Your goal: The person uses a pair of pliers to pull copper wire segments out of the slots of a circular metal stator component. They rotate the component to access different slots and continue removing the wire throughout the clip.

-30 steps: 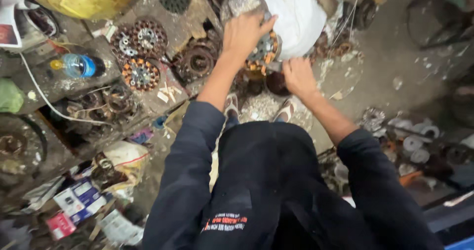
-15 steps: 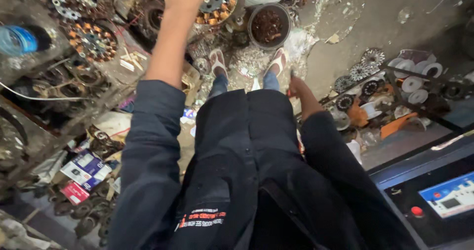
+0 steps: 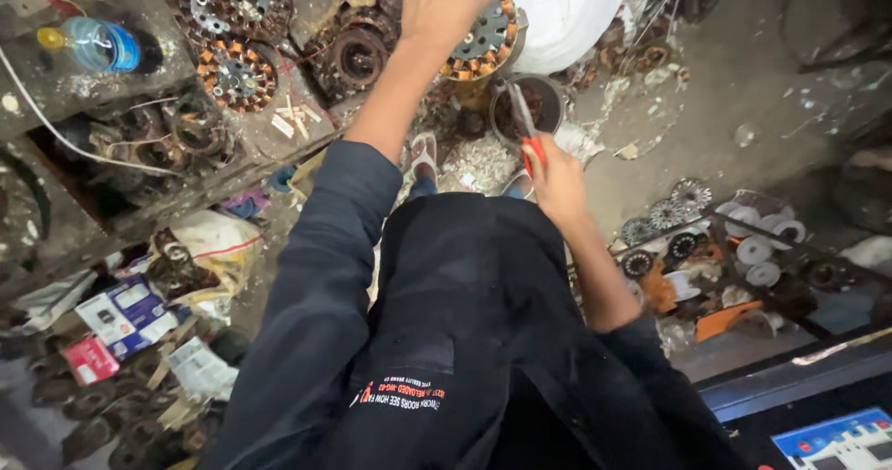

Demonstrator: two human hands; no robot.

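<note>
My left hand (image 3: 446,1) reaches forward and grips a round motor stator (image 3: 488,43) with orange and copper windings near the top of the view. Lower down, in front of my dark jacket, my right hand (image 3: 560,177) is closed on red-handled cutters (image 3: 526,128). Their metal jaws point up towards the stator. My feet in sandals (image 3: 425,154) stand on the littered floor below the stator.
More wound stators (image 3: 232,71) and a plastic water bottle (image 3: 98,45) lie on the cluttered bench at left. A white sack (image 3: 567,6) and a dark round pot (image 3: 539,108) sit ahead. Small boxes (image 3: 125,312) lie lower left, white rolls (image 3: 757,252) on a rack at right.
My right hand has come up from beside my hip and now shows the red-handled cutters pointing at the stator. My left hand stays on the stator.
</note>
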